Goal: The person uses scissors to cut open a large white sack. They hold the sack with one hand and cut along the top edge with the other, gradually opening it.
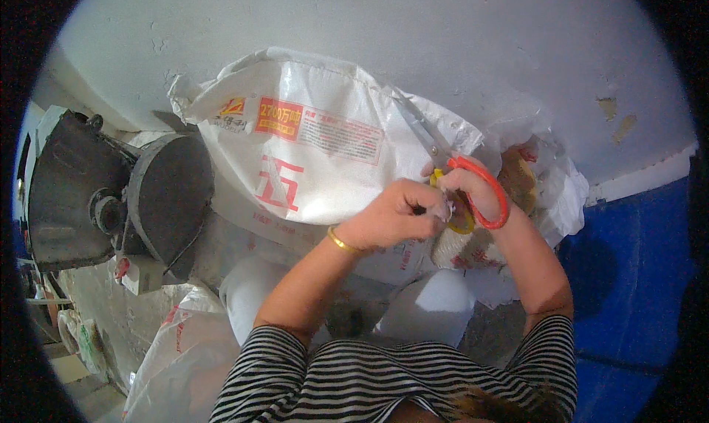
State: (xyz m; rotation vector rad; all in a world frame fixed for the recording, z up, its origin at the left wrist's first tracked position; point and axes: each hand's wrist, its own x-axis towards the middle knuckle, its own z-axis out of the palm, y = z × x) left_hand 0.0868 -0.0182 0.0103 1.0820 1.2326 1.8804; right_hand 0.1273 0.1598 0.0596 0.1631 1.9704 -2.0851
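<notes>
My right hand [471, 190] has its fingers in the handles of a pair of scissors [435, 148] with one red and one yellow handle loop. The metal blades point up and to the left, over a large white woven sack [327, 90] with red print. Close beside the handles is my left hand [407, 212], its fingers curled around a small whitish scrap [450, 207] whose kind I cannot tell. A clear plastic bag [565, 184] with brownish and reddish contents lies behind my right wrist.
Two dark, rounded containers [171, 201] stand at the left, by a small white box [145, 276]. A translucent plastic bag [183, 356] with red print lies at the lower left. Behind the sack rises a pale wall [388, 24]; a blue surface [626, 290] is at the right.
</notes>
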